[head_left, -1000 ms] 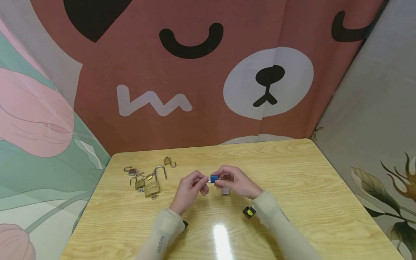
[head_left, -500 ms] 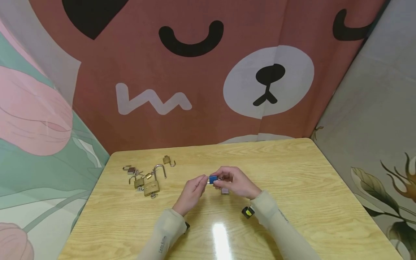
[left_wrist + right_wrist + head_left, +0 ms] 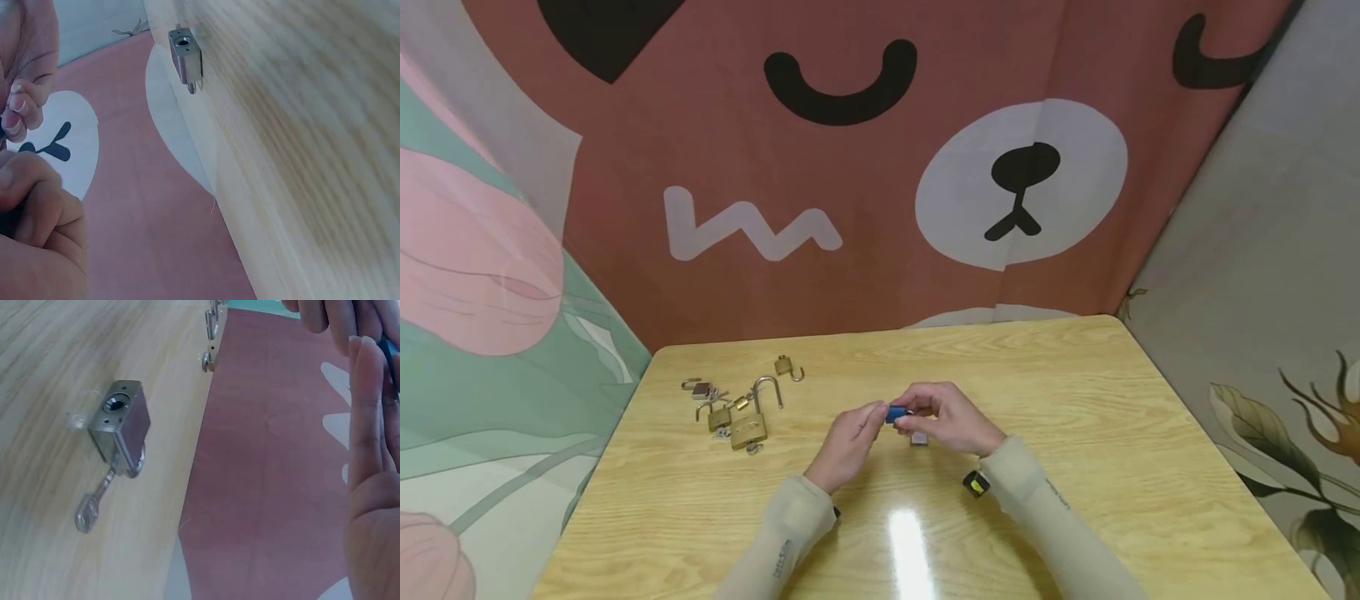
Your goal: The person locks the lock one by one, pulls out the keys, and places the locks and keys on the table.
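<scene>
A small blue padlock [image 3: 896, 414] is held above the table between both hands. My right hand [image 3: 953, 423] pinches its body between thumb and fingers. My left hand [image 3: 848, 443] meets its left end, and the shackle there is hidden by the fingers. In the left wrist view the left hand [image 3: 44, 225] shows curled fingers. Only a sliver of the blue padlock [image 3: 390, 362] appears in the right wrist view. Just below the hands a silver and purplish padlock [image 3: 119, 428] sits on the table, keyhole side facing the camera, with a key [image 3: 87, 512] beside it.
At the table's left lie several padlocks with raised shackles: a large brass one [image 3: 748, 431], a smaller brass one [image 3: 718, 418], a brown one [image 3: 702, 390] and a brass one [image 3: 784, 365] at the back. A printed curtain [image 3: 737, 292] stands behind the table [image 3: 1075, 500].
My left hand has turned and moved slightly right against the blue padlock. The bit of shackle visible earlier between padlock and fingers is now hidden. The right hand keeps its grip.
</scene>
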`<state>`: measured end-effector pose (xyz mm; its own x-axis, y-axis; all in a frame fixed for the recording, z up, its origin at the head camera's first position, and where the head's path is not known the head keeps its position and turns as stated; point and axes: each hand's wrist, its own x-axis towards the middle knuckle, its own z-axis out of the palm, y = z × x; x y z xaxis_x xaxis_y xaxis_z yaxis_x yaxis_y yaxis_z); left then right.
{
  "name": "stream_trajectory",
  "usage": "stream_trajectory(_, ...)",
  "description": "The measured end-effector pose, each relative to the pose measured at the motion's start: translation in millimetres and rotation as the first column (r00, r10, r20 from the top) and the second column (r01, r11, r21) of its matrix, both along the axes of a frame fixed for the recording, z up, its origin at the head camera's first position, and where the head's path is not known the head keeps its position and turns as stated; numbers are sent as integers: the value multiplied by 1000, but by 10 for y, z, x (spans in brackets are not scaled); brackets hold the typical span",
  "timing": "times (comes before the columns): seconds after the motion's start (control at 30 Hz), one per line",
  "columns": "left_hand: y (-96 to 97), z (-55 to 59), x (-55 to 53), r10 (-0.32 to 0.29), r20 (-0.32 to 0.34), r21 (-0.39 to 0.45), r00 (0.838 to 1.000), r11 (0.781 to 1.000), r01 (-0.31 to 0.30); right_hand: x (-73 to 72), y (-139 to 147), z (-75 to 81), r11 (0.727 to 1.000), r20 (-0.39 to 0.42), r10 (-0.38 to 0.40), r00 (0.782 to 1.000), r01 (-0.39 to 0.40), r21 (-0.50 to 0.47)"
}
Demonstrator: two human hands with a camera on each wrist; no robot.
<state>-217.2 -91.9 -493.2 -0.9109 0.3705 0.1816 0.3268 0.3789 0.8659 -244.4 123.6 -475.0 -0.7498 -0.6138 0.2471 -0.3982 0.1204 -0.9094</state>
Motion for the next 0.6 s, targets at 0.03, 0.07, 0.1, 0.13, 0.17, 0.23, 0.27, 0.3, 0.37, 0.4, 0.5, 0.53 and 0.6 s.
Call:
stream_trajectory(0.03,-1,6,-2,1,-20,-24,1000,1000,-1,-4,-4,-3,1000,-3,-4,1000,4,2)
stream_trajectory(0.07,-3,10,-4,0,-38,-43,999,999,-2,-7,-8,-5,1000,-10,-9,1000,10,6)
stream_trajectory(0.1,-5,14,-6,1,-54,-67,999,998,-5,-11,-12,-9,1000,-16,-17,1000,17,7)
stream_trajectory(0.13,-7,14,-8,1,-72,-89,997,996,-7,-12,-18,-14,1000,-21,-24,1000,24,9)
stream_trajectory(0.17,-10,16,-8,0,-86,-107,996,994,-9,-14,-23,-21,999,-26,-31,999,32,11)
stream_trajectory(0.23,-14,20,-10,1,-98,-125,995,992,-13,-20,-31,-35,999,-31,-39,999,39,11)
stream_trajectory(0.27,-16,18,-14,0,-91,-117,996,993,-11,-22,-33,-41,999,-14,-37,999,37,0)
stream_trajectory(0.3,-17,19,-15,0,-82,-102,997,995,-8,-25,-35,-48,999,7,-34,999,34,-13)
stream_trajectory(0.37,-13,20,-20,-2,-58,-46,998,999,0,-31,-33,-51,999,58,-25,998,27,-39)
stream_trajectory(0.4,-10,19,-23,-5,-45,-14,999,1000,4,-37,-31,-55,998,88,-16,996,21,-54)
stream_trajectory(0.5,-2,11,-25,-13,-14,70,1000,997,14,-46,-17,-63,997,179,10,984,5,-79)
stream_trajectory(0.53,2,7,-26,-14,-9,84,1000,996,15,-49,-12,-64,997,206,25,978,-9,-78)
stream_trajectory(0.6,9,5,-26,-15,-1,107,1000,994,15,-51,-2,-65,997,255,54,965,-38,-69)
